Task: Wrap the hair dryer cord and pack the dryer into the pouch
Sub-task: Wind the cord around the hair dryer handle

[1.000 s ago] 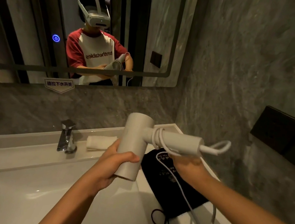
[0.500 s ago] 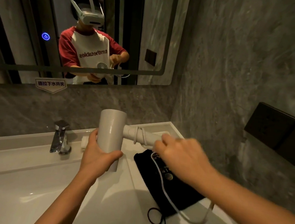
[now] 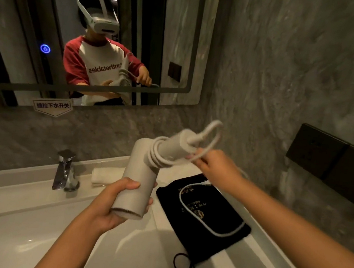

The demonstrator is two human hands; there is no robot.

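My left hand (image 3: 111,201) grips the barrel of a white hair dryer (image 3: 138,179), held over the sink with its handle pointing up and to the right. Several turns of the white cord (image 3: 209,223) circle the handle near the barrel. My right hand (image 3: 216,168) pinches the cord just beside the handle's end. The loose remainder hangs in a loop under my right forearm. Below it a black drawstring pouch (image 3: 209,240) lies flat on the counter, its cord loop trailing toward me.
A white basin (image 3: 15,225) fills the lower left, with a chrome tap (image 3: 64,171) behind it and a folded white towel (image 3: 104,175) beside the tap. A mirror (image 3: 183,34) hangs on the back wall. Dark wall sockets (image 3: 333,162) sit on the grey right wall.
The dryer's handle has tilted upward. My right hand has carried the cord around the handle, adding turns, and the hanging loop is shorter.
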